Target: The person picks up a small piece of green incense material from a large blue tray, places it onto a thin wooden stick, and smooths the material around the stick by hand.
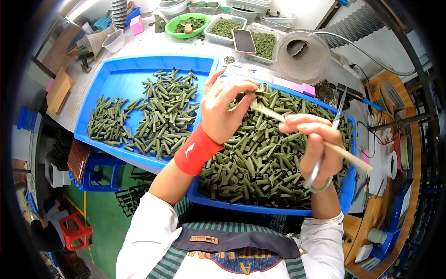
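Observation:
My left hand (224, 104), with a red wristband, pinches a small dark green piece (262, 91) between thumb and fingers over the far left part of the right blue tray (251, 207). In my right hand (317, 148) is a pale wooden stick (348, 156), its frayed, brush-like end close to the left fingertips. The same hand also holds a slim metal tool (338, 117), perhaps tweezers or scissors. Beneath both hands lies a thick heap of short green tubular pieces (258, 157). Whether the stick touches the pinched piece I cannot tell.
A second blue tray (122, 66) with more green pieces (167, 115) adjoins on the left. Behind stand a green bowl (169, 29), clear tubs (223, 40), a phone (244, 41) and a wide extraction hood (303, 66). A blue stool (101, 174) is below left.

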{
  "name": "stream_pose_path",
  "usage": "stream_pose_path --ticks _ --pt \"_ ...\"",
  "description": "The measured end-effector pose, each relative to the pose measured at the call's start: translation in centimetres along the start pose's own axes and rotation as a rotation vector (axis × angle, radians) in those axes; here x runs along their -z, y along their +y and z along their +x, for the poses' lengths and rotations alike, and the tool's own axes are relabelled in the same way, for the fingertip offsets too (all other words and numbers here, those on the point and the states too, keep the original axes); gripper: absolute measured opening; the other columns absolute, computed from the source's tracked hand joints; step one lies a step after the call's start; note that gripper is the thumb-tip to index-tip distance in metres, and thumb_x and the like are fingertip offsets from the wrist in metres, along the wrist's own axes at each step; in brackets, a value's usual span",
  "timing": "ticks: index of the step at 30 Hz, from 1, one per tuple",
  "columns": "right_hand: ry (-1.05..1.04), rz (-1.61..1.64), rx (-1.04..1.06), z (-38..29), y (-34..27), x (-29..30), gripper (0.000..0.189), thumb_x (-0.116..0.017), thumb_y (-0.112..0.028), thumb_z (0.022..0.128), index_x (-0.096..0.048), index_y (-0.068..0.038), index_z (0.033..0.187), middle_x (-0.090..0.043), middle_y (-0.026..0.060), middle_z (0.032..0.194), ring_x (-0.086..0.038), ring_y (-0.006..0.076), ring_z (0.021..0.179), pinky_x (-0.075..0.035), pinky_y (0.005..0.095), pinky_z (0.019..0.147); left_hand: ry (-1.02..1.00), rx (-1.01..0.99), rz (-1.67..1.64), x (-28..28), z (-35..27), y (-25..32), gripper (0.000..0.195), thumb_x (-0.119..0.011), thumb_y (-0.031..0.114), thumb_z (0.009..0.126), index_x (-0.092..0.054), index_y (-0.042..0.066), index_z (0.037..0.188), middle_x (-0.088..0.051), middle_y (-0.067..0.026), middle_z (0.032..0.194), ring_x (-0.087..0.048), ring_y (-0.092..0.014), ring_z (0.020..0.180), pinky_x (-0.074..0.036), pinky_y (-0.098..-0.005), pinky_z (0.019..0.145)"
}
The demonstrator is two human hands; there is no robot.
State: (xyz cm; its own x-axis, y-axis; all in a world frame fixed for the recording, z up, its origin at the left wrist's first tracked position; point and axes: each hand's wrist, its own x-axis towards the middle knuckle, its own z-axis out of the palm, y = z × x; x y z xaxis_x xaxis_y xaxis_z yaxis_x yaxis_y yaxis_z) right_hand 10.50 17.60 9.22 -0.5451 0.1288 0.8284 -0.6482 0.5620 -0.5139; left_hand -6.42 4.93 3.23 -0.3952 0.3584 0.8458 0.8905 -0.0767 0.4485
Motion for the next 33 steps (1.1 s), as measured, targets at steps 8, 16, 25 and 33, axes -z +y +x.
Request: stream_pose_path --ticks 8,16,25,33 --pt "0.035 -0.142 0.121 0.1 -0.6 1.2 0.018 -0.050 -0.013 0.109 -0.055 0.004 0.109 -0.070 0.0242 0.102 -0.074 0.0309 0.087 -0.062 0.0387 0.078 0.053 0.033 -0.031 -0.2 0.0 -0.2 0.022 -0.079 0.003 0.085 -0.072 0.013 0.103 -0.079 0.0026 0.104 -0.073 -0.017 0.099 -0.039 -0.0473 0.113" --pt "-0.041 -0.253 0.079 -0.5 0.2 0.0 0.012 -0.061 -0.011 0.104 -0.062 0.001 0.107 -0.076 0.0193 0.102 -0.076 0.0308 0.091 -0.062 0.0386 0.080 0.044 0.029 -0.027 -0.3 -0.2 -0.3 0.023 -0.079 0.003 0.084 -0.072 0.014 0.103 -0.079 0.0018 0.104 -0.074 -0.017 0.097 -0.039 -0.0477 0.114" --pt "-0.150 -0.389 0.042 -0.2 0.1 -0.3 0.019 -0.071 -0.001 0.094 -0.064 -0.003 0.111 -0.075 0.0162 0.107 -0.075 0.0307 0.092 -0.061 0.0388 0.080 -0.003 -0.011 0.014 -0.2 -0.4 -0.2 0.028 -0.076 -0.005 0.082 -0.072 0.011 0.104 -0.079 -0.0021 0.106 -0.074 -0.019 0.105 -0.036 -0.0496 0.117" --pt "-0.043 -0.127 0.014 0.0 -0.2 -0.3 0.008 -0.059 -0.005 0.103 -0.063 0.001 0.104 -0.075 0.0220 0.101 -0.076 0.0290 0.085 -0.063 0.0349 0.074 -0.006 -0.004 0.053 -0.2 -0.2 -0.1 0.028 -0.078 -0.004 0.081 -0.072 0.012 0.104 -0.079 -0.0010 0.105 -0.074 -0.018 0.104 -0.034 -0.0498 0.118"
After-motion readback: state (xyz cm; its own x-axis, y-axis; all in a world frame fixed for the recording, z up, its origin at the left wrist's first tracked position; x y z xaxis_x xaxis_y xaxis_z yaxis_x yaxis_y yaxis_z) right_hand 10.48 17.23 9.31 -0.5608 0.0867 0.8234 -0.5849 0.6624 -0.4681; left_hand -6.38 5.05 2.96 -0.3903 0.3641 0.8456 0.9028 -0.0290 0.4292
